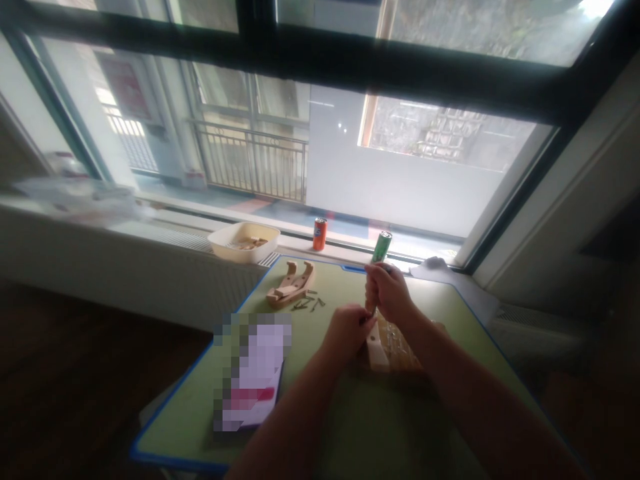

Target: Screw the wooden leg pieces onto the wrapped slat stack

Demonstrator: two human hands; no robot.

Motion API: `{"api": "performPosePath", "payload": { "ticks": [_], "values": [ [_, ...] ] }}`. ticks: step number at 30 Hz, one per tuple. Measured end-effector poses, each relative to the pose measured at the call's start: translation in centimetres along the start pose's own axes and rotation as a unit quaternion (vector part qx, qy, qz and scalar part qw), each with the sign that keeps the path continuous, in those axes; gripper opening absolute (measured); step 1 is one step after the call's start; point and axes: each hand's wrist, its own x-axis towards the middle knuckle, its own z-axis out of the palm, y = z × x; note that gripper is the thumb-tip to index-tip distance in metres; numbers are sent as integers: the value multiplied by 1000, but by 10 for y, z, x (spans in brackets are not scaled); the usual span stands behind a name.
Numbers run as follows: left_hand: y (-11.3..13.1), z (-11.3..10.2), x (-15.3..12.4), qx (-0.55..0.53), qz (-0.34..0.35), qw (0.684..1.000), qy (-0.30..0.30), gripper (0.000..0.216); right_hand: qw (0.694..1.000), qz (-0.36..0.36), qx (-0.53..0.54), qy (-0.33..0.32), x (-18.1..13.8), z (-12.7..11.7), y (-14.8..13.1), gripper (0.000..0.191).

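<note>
Just at the far end of the pale wooden bar (379,355), whose long axis points away from the person over the light-green desk (305,357), the right hand (389,291) grips a slim dark tool (374,311), mostly hidden; the nearer left hand (345,328) has bunched fingers, contents unclear.

Table (195,413): pale green, blue edging (175,460). Wooden block (379,357) and curved wooden piece (295,292): light tan. Screws (303,305): dull grey. Orange-red can (319,235) has a blue-white marking; green can (382,247); both silver-topped. Tub (225,243): cream. Pixelated flat item (263,360): lilac, pinkish-red band (255,395). Window frame (320,53): near-black. Floor (100,373): dark brown.
</note>
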Motion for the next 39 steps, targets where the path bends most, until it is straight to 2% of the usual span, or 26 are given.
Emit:
{"api": "performPosePath", "payload": {
  "ticks": [23, 39],
  "values": [
    [1, 0, 0, 5, -5, 1000, -1, 23, 1000, -3, -12, 12, 3, 1, 2, 29],
    [5, 0, -3, -3, -20, 1000, 5, 20, 1000, 6, -8, -3, 2, -3, 3, 31]
  ]
}}
